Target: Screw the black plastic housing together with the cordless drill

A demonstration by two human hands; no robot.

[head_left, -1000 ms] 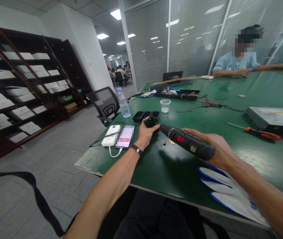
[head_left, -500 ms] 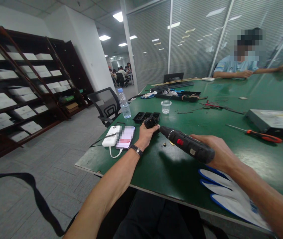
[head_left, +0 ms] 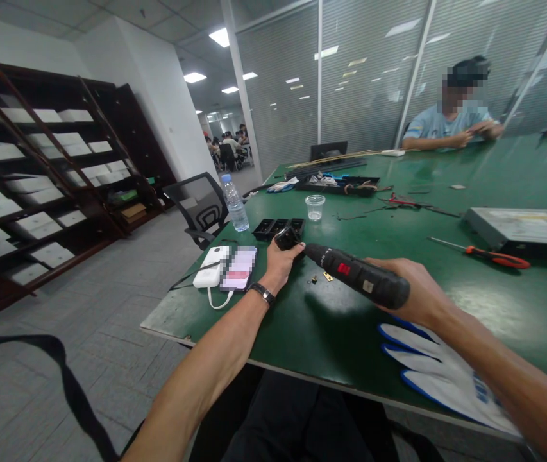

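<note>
My left hand [head_left: 280,260] is closed round a small black part [head_left: 286,238] and holds it down on the green table [head_left: 350,327]. My right hand [head_left: 415,292] grips a black electric screwdriver [head_left: 357,276] with a red switch, its tip pointed at the black part. Two small metal bits [head_left: 321,278] lie on the table just below the tool's nose. A white and blue glove [head_left: 441,375] lies under my right forearm.
A phone and white power bank [head_left: 225,273] sit left of my hand. A black tray [head_left: 277,226], clear cup [head_left: 315,206] and water bottle [head_left: 235,203] stand beyond. An orange screwdriver [head_left: 487,255] and flat grey device [head_left: 518,226] lie right. Another person [head_left: 451,119] sits across.
My hands and the tool stay in place on the part. The view shifted slightly. The person across drew both arms in together.
</note>
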